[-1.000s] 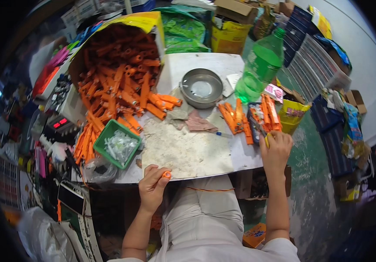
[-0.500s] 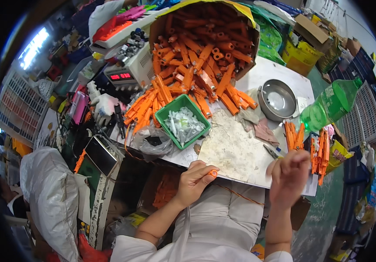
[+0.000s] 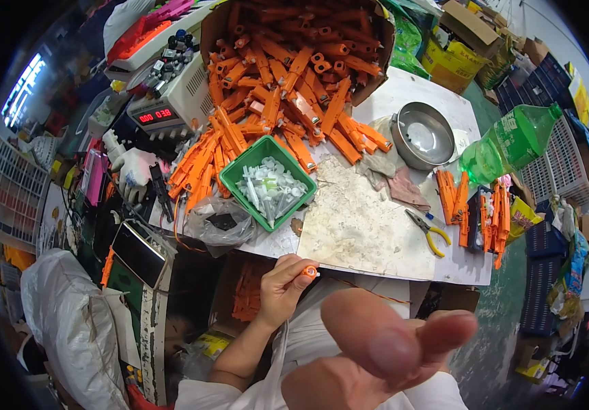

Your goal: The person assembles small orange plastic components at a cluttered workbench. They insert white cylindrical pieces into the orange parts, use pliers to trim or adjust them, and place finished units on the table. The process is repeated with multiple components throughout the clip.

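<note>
My left hand [image 3: 282, 290] is closed around an orange plastic housing [image 3: 309, 272] just below the table's front edge. Only the housing's round end shows past my fingers, and the rest is hidden in the hand. My right hand [image 3: 376, 348] is raised very close to the camera, right of the left one, with its visible fingers apart and nothing seen in them. Ahead of my left hand stands a green tray [image 3: 231, 183] of small white and clear plastic parts [image 3: 277, 186]. Beyond it, many orange housings [image 3: 264, 113] spill from a large carton [image 3: 385, 58].
A metal bowl [image 3: 422, 137], pliers [image 3: 428, 231] and a grey-pink cloth [image 3: 407, 186] lie on the right of the table. A green bottle [image 3: 510, 145] stands near more orange housings [image 3: 496, 222]. A power supply [image 3: 171, 102] and a phone-like screen [image 3: 139, 255] are at left.
My right hand has come up from beside the table's right front edge toward the camera, uncovering the pliers. My left hand still holds the orange housing. The whole view has shifted slightly.
</note>
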A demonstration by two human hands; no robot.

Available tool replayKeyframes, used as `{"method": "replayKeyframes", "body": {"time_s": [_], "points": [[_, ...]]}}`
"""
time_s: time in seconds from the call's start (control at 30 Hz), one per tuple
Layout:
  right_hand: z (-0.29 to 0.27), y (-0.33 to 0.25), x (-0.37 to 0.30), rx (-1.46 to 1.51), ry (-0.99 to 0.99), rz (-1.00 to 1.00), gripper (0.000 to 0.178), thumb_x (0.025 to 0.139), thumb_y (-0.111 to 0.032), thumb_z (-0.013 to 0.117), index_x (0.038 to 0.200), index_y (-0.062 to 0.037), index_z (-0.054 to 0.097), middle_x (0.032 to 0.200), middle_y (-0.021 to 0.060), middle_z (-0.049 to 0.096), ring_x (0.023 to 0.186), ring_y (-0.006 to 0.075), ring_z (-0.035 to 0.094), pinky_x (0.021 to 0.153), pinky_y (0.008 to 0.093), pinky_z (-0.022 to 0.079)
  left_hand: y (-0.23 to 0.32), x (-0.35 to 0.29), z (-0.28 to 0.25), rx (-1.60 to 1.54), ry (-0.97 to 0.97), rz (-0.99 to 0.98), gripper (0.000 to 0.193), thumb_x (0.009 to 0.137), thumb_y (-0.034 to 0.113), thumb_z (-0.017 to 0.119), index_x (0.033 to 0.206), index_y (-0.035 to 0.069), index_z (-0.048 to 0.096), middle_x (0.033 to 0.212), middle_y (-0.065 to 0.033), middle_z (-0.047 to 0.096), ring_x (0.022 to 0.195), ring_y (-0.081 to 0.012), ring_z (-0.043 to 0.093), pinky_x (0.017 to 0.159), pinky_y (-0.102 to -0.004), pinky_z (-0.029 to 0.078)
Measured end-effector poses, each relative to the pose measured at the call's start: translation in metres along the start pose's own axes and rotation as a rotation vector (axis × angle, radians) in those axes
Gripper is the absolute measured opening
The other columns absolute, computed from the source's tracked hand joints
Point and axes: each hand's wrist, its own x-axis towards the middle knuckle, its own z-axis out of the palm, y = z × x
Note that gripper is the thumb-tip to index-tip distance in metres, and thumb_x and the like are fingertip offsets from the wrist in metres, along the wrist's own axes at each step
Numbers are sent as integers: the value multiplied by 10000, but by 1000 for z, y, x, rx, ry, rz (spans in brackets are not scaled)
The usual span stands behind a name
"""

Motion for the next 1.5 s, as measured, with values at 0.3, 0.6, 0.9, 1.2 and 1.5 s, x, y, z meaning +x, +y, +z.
{"method": "replayKeyframes", "body": {"time_s": [0.3, 0.6, 0.9, 1.2, 1.5], "points": [[-41, -63, 31, -719, -51, 224, 428, 920, -382, 530, 1206, -84, 419, 951, 128, 519, 699, 179, 546, 621, 288, 478, 5, -4, -21, 60, 170, 16, 278, 889, 237, 638, 990, -20, 663, 811, -66, 623, 789, -171, 541, 718, -274, 426], [-164, -111, 100, -3121, -819, 12, 115, 695, -145, 653, 763, -52, 661, 890, 58, 553, 925, 216, 492, 808, 334, 386, 14, -4, -81, 607, 346, 306, 341, 893, 326, 606, 945, -3, 679, 756, -72, 637, 875, -252, 569, 787, -355, 430], [-180, -93, 113, -3363, -1343, 223, 95, 686, -180, 626, 675, -118, 698, 839, 17, 584, 969, 199, 482, 857, 334, 341, 8, -16, -76, 402, 380, 36, 213, 878, 167, 637, 949, -33, 663, 826, -101, 655, 824, -235, 587, 761, -320, 452], [-106, -99, 58, -2831, -603, 89, 170, 725, -117, 707, 852, -95, 597, 931, 59, 499, 958, 253, 474, 858, 400, 349, 22, -15, -62, 392, 282, 165, 263, 863, 245, 652, 931, -8, 672, 824, -91, 648, 800, -248, 602, 747, -344, 449], [-61, -116, -4, -3178, -757, 86, 216, 720, -151, 597, 920, -70, 598, 947, 42, 521, 978, 202, 495, 914, 411, 348, 35, 2, -29, 487, 58, 347, 257, 837, 233, 667, 964, 10, 673, 814, -74, 638, 742, -245, 582, 730, -350, 434]]}}
